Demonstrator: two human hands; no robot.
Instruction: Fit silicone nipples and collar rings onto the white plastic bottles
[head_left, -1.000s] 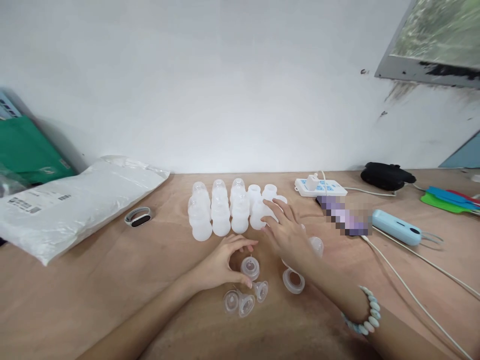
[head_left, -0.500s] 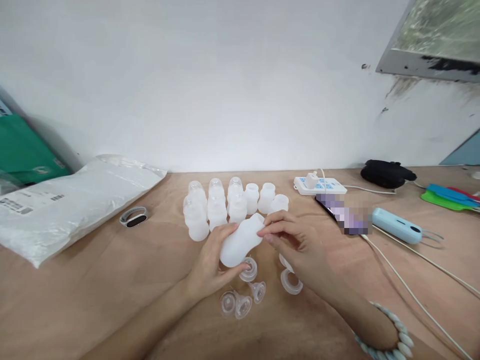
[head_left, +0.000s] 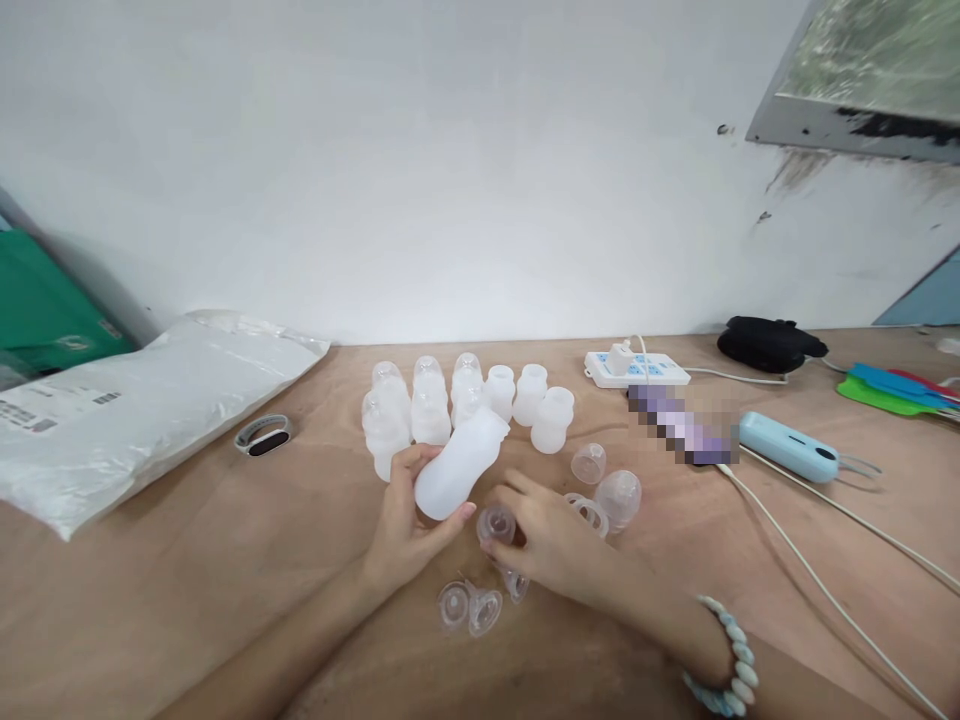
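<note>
My left hand (head_left: 405, 530) is wrapped round a translucent white bottle (head_left: 459, 464), holding it tilted with its mouth up and to the right. My right hand (head_left: 551, 545) pinches a small clear teat (head_left: 496, 523) just below that bottle. Two more clear teats (head_left: 469, 607) lie on the table under my hands. Several more white bottles (head_left: 427, 405) stand in rows behind, some capped. Clear caps and a ring (head_left: 607, 495) lie to the right of my right hand.
A white plastic bag (head_left: 127, 405) and a wristband (head_left: 261, 436) lie at the left on the wooden table (head_left: 150, 600). At the right are a power strip (head_left: 637, 370), a pixelated phone (head_left: 679, 428), a light blue device (head_left: 787, 450), white cables (head_left: 825, 590) and a black object (head_left: 769, 343).
My right hand took a bottle from the rows and passed it to my left hand. It then dropped to the table and picked up a clear teat.
</note>
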